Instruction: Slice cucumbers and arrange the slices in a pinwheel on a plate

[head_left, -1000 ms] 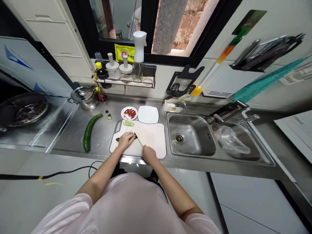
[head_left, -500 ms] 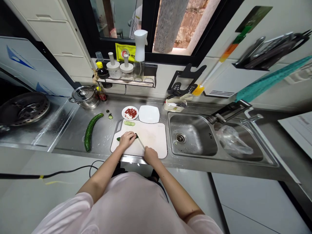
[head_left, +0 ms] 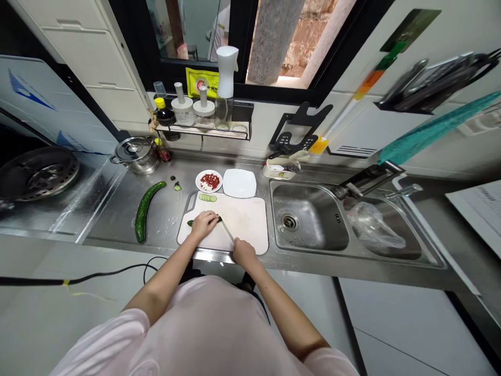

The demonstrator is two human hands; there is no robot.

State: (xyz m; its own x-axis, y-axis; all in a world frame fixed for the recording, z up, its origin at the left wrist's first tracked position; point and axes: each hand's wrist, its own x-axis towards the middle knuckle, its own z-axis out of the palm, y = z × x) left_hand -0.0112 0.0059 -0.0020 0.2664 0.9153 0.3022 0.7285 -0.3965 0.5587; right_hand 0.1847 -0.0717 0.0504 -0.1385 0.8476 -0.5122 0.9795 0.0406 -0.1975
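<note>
At lower centre of the frame, the left hand (head_left: 203, 225) grips a cucumber piece (head_left: 190, 223) with curled fingers on a white cutting board (head_left: 246, 224). The right hand (head_left: 244, 253) closes around a kitchen knife (head_left: 227, 233), its blade beside those fingers.

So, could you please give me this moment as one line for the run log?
left hand: grips cucumber piece on cutting board | right hand: holds knife | nearby: cucumber slices, whole cucumber
</note>
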